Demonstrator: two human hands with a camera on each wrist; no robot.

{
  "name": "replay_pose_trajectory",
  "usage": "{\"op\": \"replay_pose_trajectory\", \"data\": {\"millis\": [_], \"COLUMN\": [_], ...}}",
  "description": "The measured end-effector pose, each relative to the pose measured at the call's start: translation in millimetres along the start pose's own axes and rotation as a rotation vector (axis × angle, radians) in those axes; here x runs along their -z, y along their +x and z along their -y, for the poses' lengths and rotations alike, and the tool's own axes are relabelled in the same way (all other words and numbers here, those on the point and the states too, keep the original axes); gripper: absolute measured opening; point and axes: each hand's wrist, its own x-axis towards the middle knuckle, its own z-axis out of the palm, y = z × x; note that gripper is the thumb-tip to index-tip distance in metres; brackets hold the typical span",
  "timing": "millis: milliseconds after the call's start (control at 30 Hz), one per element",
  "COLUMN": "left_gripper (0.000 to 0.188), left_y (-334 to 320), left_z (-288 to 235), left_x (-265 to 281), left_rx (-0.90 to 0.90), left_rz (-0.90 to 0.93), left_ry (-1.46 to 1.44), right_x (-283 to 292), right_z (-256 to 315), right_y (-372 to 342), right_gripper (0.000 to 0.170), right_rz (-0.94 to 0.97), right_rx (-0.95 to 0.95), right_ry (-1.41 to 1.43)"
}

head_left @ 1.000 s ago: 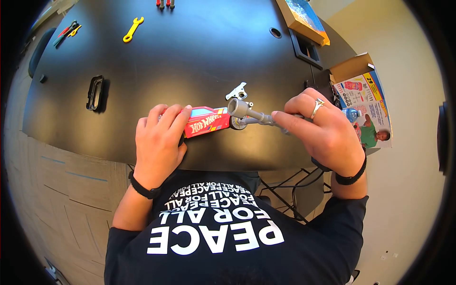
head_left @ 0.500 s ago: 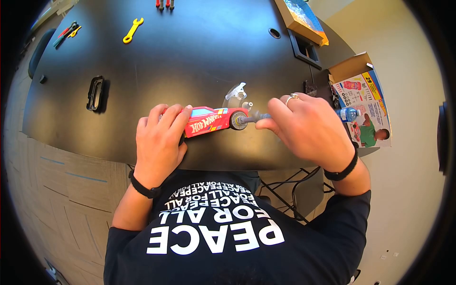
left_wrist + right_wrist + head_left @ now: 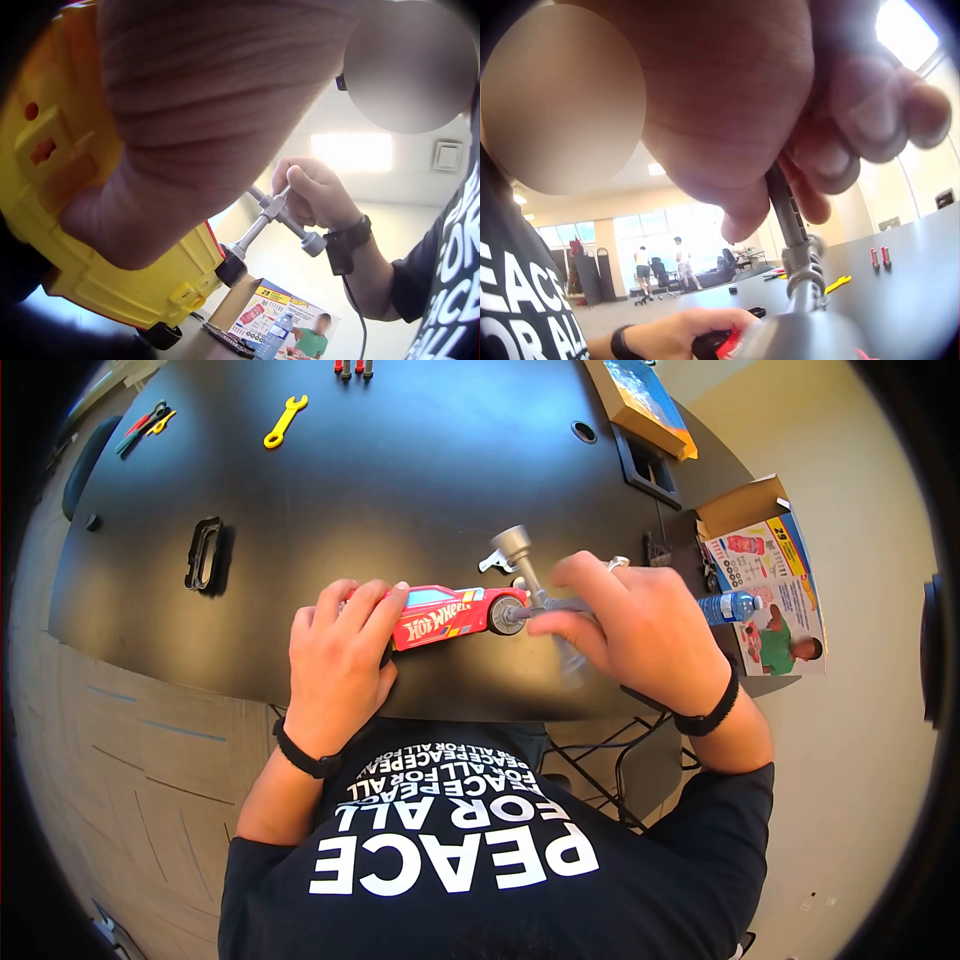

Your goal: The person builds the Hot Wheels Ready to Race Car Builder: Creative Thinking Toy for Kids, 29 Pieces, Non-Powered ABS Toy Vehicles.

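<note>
A red toy car lies on its side near the table's front edge, its yellow underside facing the left wrist camera. My left hand grips the car's left end from above, thumb pressed on the underside. A grey cross-shaped wrench meets the wheel at the car's right end. Thumb and fingers of my right hand pinch one arm of that wrench, seen also in the right wrist view as a grey shaft. A small white part lies just behind the wrench.
A yellow wrench, a black frame-like part and pliers-like tools lie toward the left and back. Red and grey pegs stand at the far edge. On the right are a water bottle, a printed box and an open carton.
The wrench has turned, and its arms stand at a different angle at the wheel. My right hand first moved down and left, then shifted slightly. My left hand has stayed on the car.
</note>
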Motion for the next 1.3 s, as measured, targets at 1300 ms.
{"op": "replay_pose_trajectory", "data": {"millis": [1300], "left_gripper": [0.072], "left_y": [-53.0], "left_z": [14.1], "left_x": [-38.9], "left_rx": [0.474], "left_rz": [0.067], "left_ry": [-1.064], "right_x": [-163.7], "right_z": [-41.1], "right_y": [-56.6], "right_gripper": [0.031], "right_rz": [-0.596], "right_rx": [-0.839], "right_ry": [0.846]}}
